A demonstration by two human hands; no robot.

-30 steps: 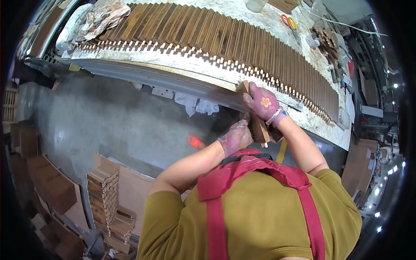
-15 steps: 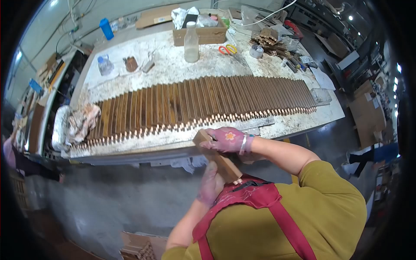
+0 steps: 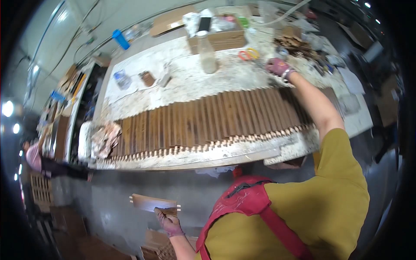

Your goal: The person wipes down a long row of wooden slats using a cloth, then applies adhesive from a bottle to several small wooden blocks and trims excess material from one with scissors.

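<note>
My left hand (image 3: 170, 223), in a stained pinkish glove, grips one end of a brown wooden slat (image 3: 151, 203) with pale dowel pegs at both ends. It holds the slat out over the floor, left of my body. My right hand (image 3: 279, 68), gloved too, reaches far across the table beside the scissors (image 3: 249, 54) with red and yellow handles. Its fingers look curled; whatever they hold is hidden. Beneath my right forearm, a long row of wooden slats (image 3: 190, 123) lies side by side, pale peg ends toward me.
On the worktable (image 3: 173, 93) stand a cloudy bottle (image 3: 207, 56), a cardboard box (image 3: 229, 40), a small brown jar (image 3: 147, 79) and a clear bottle (image 3: 122, 80). A crumpled cloth (image 3: 106, 138) lies at the row's left end. A wood-scrap pile (image 3: 299, 43) sits back right. Another person (image 3: 37, 156) is far left.
My hands have parted. My left hand carried the slat down and left, away from my body; my right hand let go and moved to the table's far right. The view has shifted.
</note>
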